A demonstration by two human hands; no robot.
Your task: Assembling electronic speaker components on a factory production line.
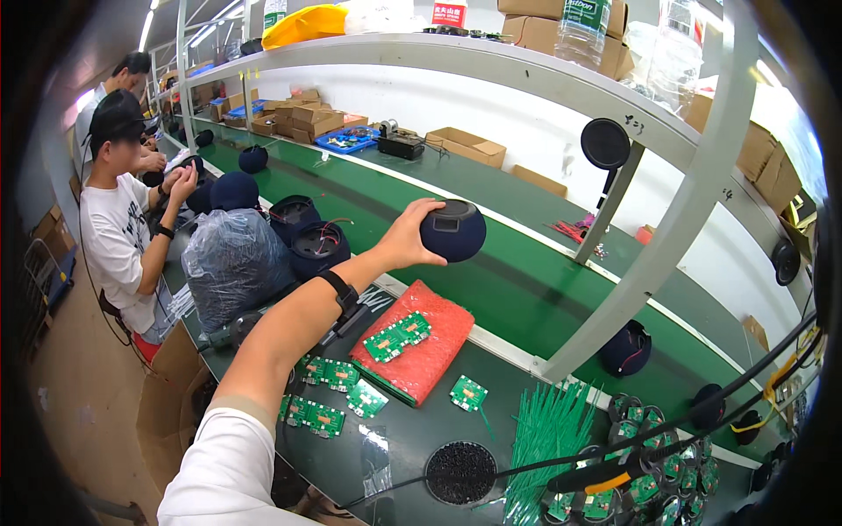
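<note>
Dark green workbench (408, 438) alongside a green conveyor belt (526, 307)
On the bench lie a red bubble-wrap packet (445, 337), loose green circuit boards (314, 415), a round dish (428, 474) of small black pieces and a spread of green cable ties (548, 425) — with board-filled round black housings (667, 456) clustered at the right. Navy round shells (626, 349) sit on the belt; the pale metal shelf (491, 53) above carries a yellow bag (304, 25), clear bottles (582, 33) and cardboard boxes (532, 33).

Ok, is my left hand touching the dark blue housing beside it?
Touching. The head view shows your left hand gripping the dark blue housing, fingers at its top, thumb against its lower side.
</note>
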